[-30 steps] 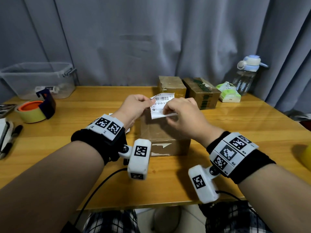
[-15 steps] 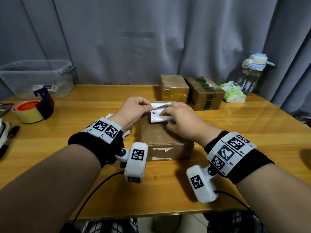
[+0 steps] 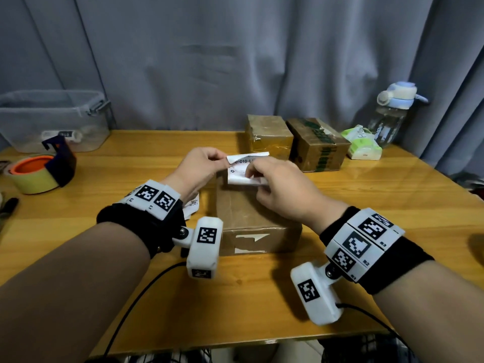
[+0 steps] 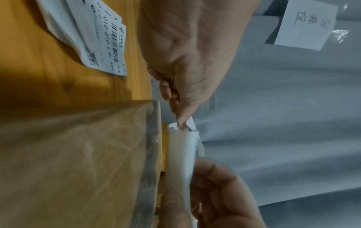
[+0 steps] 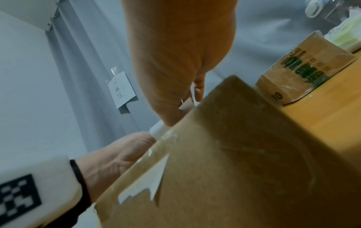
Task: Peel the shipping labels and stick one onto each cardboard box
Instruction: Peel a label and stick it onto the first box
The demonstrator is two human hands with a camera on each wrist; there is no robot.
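Note:
A white shipping label hangs just above the far end of the nearest cardboard box. My left hand pinches its top left corner, where the paper curls. My right hand pinches the label's lower right part. In the left wrist view the label shows edge-on beside the box, held between the fingertips of both hands. In the right wrist view the box hides most of the label. Two more boxes, a plain one and a green-printed one, stand at the back.
More labels lie on the wooden table left of the near box. A tape dispenser and a clear bin sit at the far left. A tissue pack and a water bottle stand at the back right.
Both hands dipped with the label towards the box top, then rose slightly. The label's top left corner now curls away under my left fingers.

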